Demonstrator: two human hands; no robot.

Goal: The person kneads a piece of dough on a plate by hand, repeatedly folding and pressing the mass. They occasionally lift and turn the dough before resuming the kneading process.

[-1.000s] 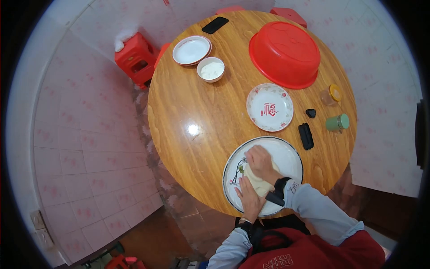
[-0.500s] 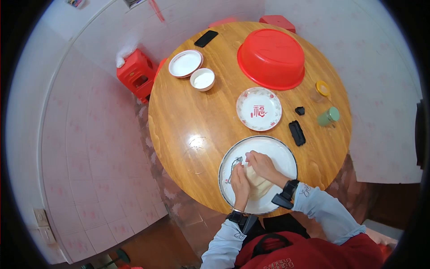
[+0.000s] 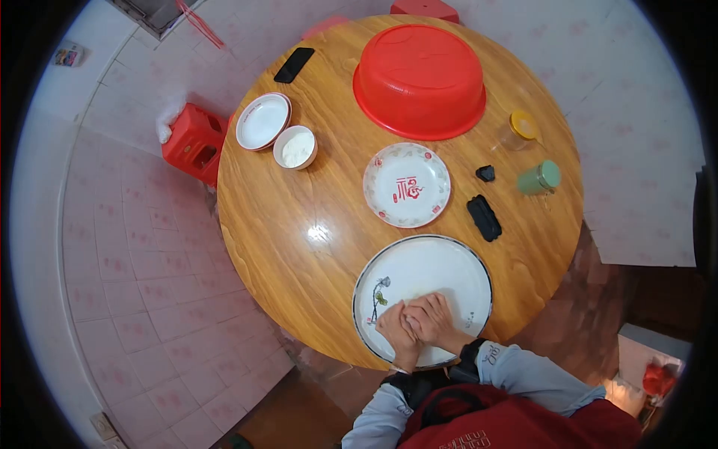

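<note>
A large white plate with a dark rim and a painted flower (image 3: pixel 419 258) lies at the near edge of the table. Over its near part, my left hand (image 3: pixel 400 328) and my right hand (image 3: pixel 432 318) are pressed together side by side, fingers curled and touching. Both press down on a lump of pale dough, which they now hide almost wholly. Beyond the large plate sits a smaller white plate with red characters (image 3: pixel 389 202).
An upturned red basin (image 3: pixel 422 75) stands at the back. On the left are a bowl of white powder (image 3: pixel 297 150), stacked white plates (image 3: pixel 262 122) and a black phone (image 3: pixel 294 65). On the right are a black case (image 3: pixel 485 218), a green-lidded container (image 3: pixel 540 177) and a yellow-lidded jar (image 3: pixel 521 127).
Both hands have come together and moved toward my body, covering the dough that showed between them earlier. The camera view has shifted.
</note>
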